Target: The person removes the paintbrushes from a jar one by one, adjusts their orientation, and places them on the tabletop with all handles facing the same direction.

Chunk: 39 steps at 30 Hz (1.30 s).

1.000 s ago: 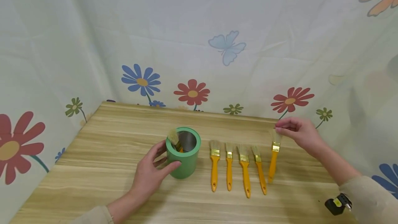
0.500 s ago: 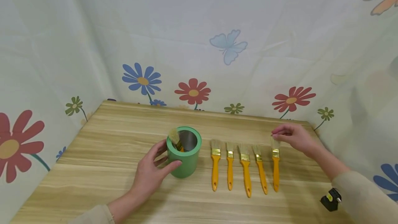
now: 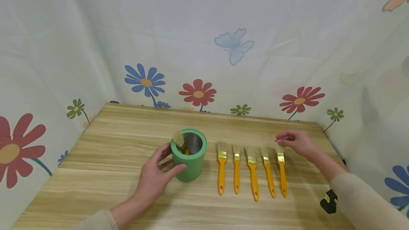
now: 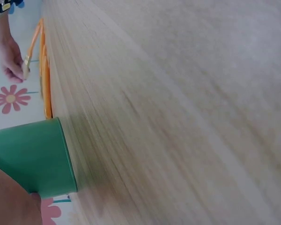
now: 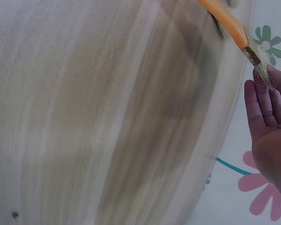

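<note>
My left hand (image 3: 153, 178) holds the side of a green can (image 3: 193, 169), thumb in front and fingers around the left. A paintbrush (image 3: 179, 140) stands in the can, its bristles leaning over the rim. On the right, my right hand (image 3: 298, 144) pinches the bristle tip of a yellow-handled paintbrush (image 3: 282, 178). Seen from the left wrist, this brush (image 4: 33, 44) slants, bristles raised and handle end low by the table. From the right wrist, the bristles (image 5: 261, 61) meet the fingertips, the other fingers extended. The can's far side is hidden.
Several more yellow-handled paintbrushes (image 3: 222, 173) lie in a row between can and right hand, bristles to the back. The wooden table (image 3: 96, 159) ends at a flowered cloth wall (image 3: 166, 38). A black device (image 3: 329, 201) sits at my right sleeve.
My right hand has brought the pinched paintbrush left and nearer, close beside the row, its handle now lined up with the others. My left hand and the can have stayed put.
</note>
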Tool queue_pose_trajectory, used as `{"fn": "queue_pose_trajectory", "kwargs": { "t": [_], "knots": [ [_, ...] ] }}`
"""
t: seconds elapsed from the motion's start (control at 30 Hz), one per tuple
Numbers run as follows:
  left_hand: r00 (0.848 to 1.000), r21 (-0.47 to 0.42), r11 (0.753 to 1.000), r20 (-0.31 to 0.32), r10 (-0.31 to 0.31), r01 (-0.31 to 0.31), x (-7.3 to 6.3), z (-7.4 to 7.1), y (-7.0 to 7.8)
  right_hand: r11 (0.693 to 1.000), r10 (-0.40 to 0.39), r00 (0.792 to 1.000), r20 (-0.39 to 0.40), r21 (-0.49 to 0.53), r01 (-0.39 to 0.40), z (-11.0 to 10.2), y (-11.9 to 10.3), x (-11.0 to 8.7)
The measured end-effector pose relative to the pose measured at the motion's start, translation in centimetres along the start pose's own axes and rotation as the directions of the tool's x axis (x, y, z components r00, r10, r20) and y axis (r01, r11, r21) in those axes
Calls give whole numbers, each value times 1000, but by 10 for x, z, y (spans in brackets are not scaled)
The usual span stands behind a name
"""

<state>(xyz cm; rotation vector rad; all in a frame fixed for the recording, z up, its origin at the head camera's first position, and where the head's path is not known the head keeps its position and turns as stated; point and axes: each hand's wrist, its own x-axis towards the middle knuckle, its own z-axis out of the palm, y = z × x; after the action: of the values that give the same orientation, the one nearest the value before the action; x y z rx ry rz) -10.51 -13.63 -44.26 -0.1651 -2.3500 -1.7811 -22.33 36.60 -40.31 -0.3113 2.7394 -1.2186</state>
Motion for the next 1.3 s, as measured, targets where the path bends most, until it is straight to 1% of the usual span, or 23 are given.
{"fn": "queue_pose_trajectory", "kwargs": {
  "t": [0.23, 0.5, 0.67, 0.77, 0.9, 1.07, 1.13, 1.3],
  "knots": [
    [1000, -12, 1000, -7, 7, -7, 0, 0, 0, 999, -30, 1000, -5, -24, 30, 10, 11, 7],
    [1000, -17, 1000, 7, 13, -13, 0, 0, 0, 997, 0, 1000, -22, -83, -2, 17, 19, 11],
    [1000, -20, 1000, 10, 12, -11, 0, -1, -1, 989, 18, 999, -38, -147, -23, 19, 20, 13],
    [1000, -17, 1000, 14, 11, -11, 0, -1, -2, 984, 6, 999, -39, -177, -13, 21, 21, 13],
    [1000, -8, 1000, 14, 8, -7, 1, -1, -3, 979, -10, 999, -52, -203, -1, 22, 24, 13],
    [1000, -1, 1000, 13, 11, -11, 1, -1, -4, 975, 2, 996, -90, -222, -22, 21, 23, 11],
    [1000, 2, 1000, 13, 13, -13, 1, -1, -3, 975, -4, 994, -108, -223, -20, 20, 22, 10],
    [1000, 3, 1000, 14, 12, -12, 0, -1, -2, 971, -47, 989, -138, -239, 13, 16, 16, 9]
  ]
}}
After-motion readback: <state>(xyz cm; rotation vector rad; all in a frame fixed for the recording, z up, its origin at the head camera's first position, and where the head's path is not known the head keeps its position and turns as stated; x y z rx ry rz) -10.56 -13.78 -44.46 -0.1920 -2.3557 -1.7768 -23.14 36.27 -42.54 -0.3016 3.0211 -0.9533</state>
